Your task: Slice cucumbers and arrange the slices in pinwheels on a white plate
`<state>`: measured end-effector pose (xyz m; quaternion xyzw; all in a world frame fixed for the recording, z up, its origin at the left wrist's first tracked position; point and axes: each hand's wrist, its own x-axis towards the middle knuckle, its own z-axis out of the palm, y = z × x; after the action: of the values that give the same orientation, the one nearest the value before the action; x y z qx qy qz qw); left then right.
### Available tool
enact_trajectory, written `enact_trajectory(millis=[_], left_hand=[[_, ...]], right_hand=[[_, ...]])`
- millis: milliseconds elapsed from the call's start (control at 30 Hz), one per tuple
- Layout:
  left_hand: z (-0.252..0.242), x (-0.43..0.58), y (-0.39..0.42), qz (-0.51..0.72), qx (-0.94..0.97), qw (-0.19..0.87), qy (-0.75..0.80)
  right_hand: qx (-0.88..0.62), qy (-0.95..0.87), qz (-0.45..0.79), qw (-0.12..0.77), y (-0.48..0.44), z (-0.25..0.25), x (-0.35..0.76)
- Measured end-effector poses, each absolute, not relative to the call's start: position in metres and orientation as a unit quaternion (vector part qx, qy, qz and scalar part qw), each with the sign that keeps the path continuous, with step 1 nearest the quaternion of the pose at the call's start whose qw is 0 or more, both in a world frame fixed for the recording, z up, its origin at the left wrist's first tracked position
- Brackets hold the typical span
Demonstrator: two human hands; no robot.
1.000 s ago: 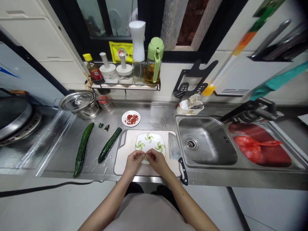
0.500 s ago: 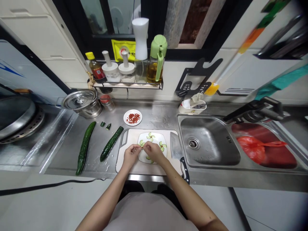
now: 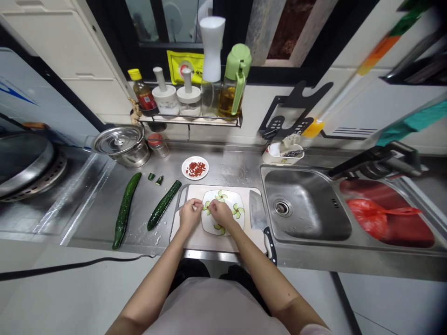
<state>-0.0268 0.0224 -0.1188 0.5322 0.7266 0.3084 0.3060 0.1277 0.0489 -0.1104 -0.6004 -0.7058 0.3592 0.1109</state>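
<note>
Pale green at the rim and white in the flesh: thin cucumber slices (image 3: 221,196), fanned into small pinwheel flowers on a square white plate (image 3: 228,219). One flower at the plate's far edge, one at its right edge, one at its left edge half hidden under fingers, plus a slice or two at the near edge.

Sits on a pale cutting board (image 3: 195,238) at the front edge of the steel tabletop (image 3: 226,170), just left of the sink (image 3: 303,209). Flat along the board's right edge, just beside the plate: a cleaver (image 3: 256,214), black handle pointing toward the front edge.

Left hand (image 3: 188,216) at the plate's left edge, right hand (image 3: 220,214) over the plate's left half. Fingers of both drawn together, tip to tip, above the left flower; too small to tell whether a slice is pinched between them.

Left of the board, well apart from the hands: a short cucumber (image 3: 164,204), a longer cucumber (image 3: 126,209) and two cut ends (image 3: 159,180). Toward the back edge, a small dish of red bits (image 3: 195,168).

Against a second ago: both hands then at the plate's near edge, now shifted to its left edge. Near-edge slices uncovered, left flower now partly covered. Cleaver, cucumbers and dish unmoved.
</note>
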Motion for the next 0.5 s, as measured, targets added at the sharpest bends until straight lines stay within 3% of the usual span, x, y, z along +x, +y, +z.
enact_trajectory(millis=[500], left_hand=[[-0.117, -0.013, 0.031, 0.199, 0.574, 0.276, 0.745]], right_hand=[[-0.599, -0.726, 0.330, 0.072, 0.051, -0.112, 0.125]])
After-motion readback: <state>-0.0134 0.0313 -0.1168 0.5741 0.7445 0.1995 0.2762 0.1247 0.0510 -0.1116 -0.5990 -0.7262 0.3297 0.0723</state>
